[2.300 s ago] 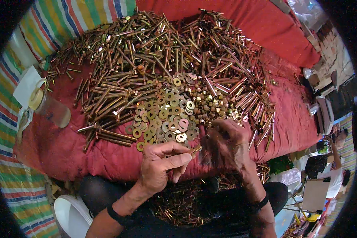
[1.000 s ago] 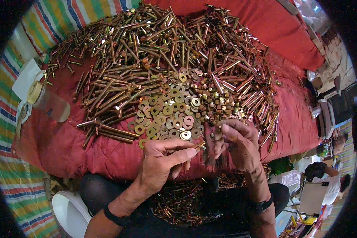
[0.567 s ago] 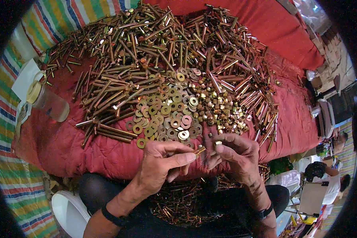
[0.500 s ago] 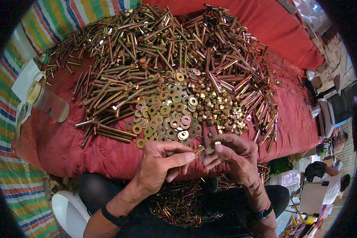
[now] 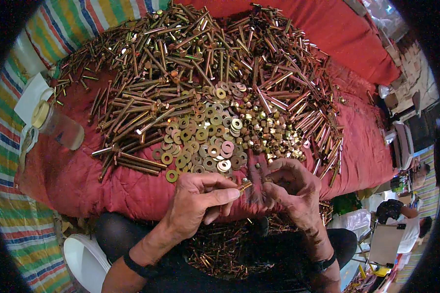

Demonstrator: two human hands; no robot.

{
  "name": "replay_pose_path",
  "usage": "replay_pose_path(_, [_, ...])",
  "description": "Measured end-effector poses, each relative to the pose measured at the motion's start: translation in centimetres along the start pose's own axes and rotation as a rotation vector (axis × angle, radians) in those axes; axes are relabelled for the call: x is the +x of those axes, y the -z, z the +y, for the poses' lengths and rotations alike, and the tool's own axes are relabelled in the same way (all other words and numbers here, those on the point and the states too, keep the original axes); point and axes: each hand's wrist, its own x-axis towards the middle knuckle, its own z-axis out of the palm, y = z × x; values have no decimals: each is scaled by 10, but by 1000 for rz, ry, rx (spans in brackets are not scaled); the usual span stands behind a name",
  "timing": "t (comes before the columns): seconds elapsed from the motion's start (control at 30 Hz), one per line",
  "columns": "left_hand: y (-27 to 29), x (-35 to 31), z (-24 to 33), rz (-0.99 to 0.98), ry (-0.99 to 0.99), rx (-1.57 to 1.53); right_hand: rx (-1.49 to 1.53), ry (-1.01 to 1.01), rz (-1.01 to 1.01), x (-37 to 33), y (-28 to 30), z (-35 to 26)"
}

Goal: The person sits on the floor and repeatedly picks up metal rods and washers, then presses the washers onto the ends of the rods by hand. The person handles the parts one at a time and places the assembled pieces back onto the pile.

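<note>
Red cloth (image 5: 107,195): padded and wrinkled, spread beyond both hands; striped sheet (image 5: 22,237) covers the side left of the left hand.
Left hand (image 5: 195,198): thumb and forefinger clamped on a bolt (image 5: 246,187), or some such rod; I see just its end, sticking out toward the right hand.
Right hand (image 5: 296,195): fingers curled, thumb and forefinger tips near each other, close by the bolt end but apart from it.
What's changed: half a second ago a bright nut showed plainly at the right fingertips; now it doesn't, and with the blur I can't tell whether they hold it. Left hand and bolt have hardly shifted.
What it means: bolt still steady and in place; nut, so far as I can judge, not on it.
Washers (image 5: 200,134): scattered just beyond the left hand.
Nuts (image 5: 271,132): piled just past the right hand.
Long bolts (image 5: 142,117): heaped farther out, leftward of the washers.
Jar (image 5: 58,127): pale-lidded, tilted, well left of the left hand.
</note>
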Motion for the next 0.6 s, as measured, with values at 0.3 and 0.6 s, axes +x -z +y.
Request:
replay_pose_path(0.3, [2,0,5,-128,71,-55,-175,161,-216,-5,10,-8])
replay_pose_path(0.6, [11,4,1,-253,265,-240,-314,448,-253,-6,13,-7])
